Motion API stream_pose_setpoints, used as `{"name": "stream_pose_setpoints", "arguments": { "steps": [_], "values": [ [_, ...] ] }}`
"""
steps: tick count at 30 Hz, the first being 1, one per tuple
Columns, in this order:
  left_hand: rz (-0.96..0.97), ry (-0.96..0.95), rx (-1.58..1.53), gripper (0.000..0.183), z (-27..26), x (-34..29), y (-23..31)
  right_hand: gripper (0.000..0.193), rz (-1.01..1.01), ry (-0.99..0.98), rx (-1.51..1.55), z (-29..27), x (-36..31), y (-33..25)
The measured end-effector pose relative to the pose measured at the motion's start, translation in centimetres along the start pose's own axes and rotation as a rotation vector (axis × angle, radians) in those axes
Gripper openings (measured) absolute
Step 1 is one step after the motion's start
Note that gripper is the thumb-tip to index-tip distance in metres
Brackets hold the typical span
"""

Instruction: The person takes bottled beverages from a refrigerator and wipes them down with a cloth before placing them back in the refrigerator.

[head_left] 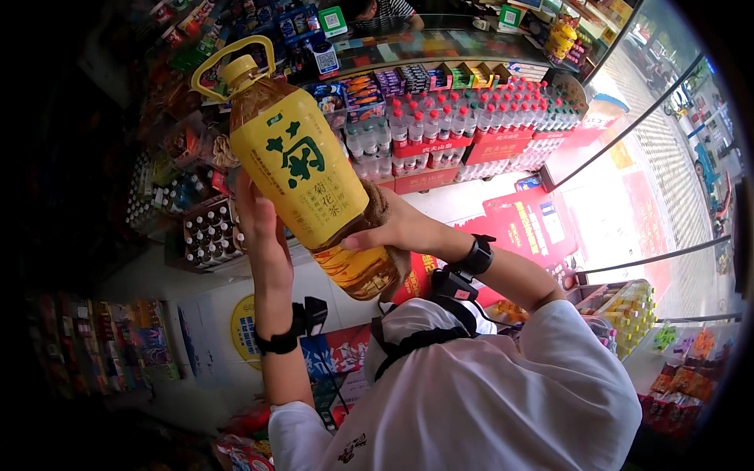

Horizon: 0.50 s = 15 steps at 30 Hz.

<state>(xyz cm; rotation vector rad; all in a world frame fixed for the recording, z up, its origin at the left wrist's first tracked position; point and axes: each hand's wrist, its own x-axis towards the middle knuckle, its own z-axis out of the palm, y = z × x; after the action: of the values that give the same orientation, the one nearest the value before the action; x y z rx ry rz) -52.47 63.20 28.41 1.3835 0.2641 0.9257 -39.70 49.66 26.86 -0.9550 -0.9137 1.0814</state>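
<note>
A large plastic tea bottle [301, 161] with a yellow label, yellow cap and yellow carrying ring leans up and to the left in front of my chest. Amber liquid shows at its lower end. My left hand [265, 235] supports the bottle along its left side, its fingers partly hidden behind it. On the other side, my right hand [397, 224] grips a brown cloth [375, 206] pressed against the bottle's lower side, with the thumb lying across the bottle near the base. Both wrists carry black bands with small devices.
Red-capped water bottles [448, 122] in red packs stand in rows ahead, before a glass counter [440, 51] with small boxed goods. A person [393, 12] sits behind it. Dark-bottle crates [210, 235] are at left. Red mats [534, 228] lie on the floor; glass doors open onto a street at right.
</note>
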Motion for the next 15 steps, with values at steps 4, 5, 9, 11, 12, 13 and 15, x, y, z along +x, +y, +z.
{"name": "stream_pose_setpoints", "arguments": {
  "steps": [4,5,9,11,12,13,15],
  "values": [
    [-0.058,0.137,-0.007,0.072,4.4,-1.0,-0.6,0.075,-0.072,0.082,-0.184,-0.8,-1.0,-1.2],
    [-0.050,0.137,-0.005,0.072,5.1,-0.7,-0.9,0.075,-0.079,0.078,-0.187,-0.6,-1.4,-1.2],
    [-0.150,0.026,-0.279,0.060,6.1,0.1,-3.3,0.073,-0.405,0.364,-0.296,-2.1,-1.9,1.1],
    [-0.200,-0.010,-0.284,0.059,7.5,-0.4,-4.7,0.069,-0.504,0.319,-0.353,-3.5,-1.5,-0.6],
    [-0.167,-0.049,-0.228,0.062,7.9,-0.7,-5.8,0.070,-0.509,0.284,-0.312,-4.3,-1.1,-1.8],
    [-0.128,-0.081,-0.159,0.066,8.3,-1.2,-6.3,0.071,-0.514,0.247,-0.270,-5.3,-0.4,-3.0],
    [-0.121,-0.050,-0.140,0.072,9.5,-1.8,-7.6,0.068,-0.612,0.231,-0.347,-7.0,0.8,-5.3]
  ]
}}
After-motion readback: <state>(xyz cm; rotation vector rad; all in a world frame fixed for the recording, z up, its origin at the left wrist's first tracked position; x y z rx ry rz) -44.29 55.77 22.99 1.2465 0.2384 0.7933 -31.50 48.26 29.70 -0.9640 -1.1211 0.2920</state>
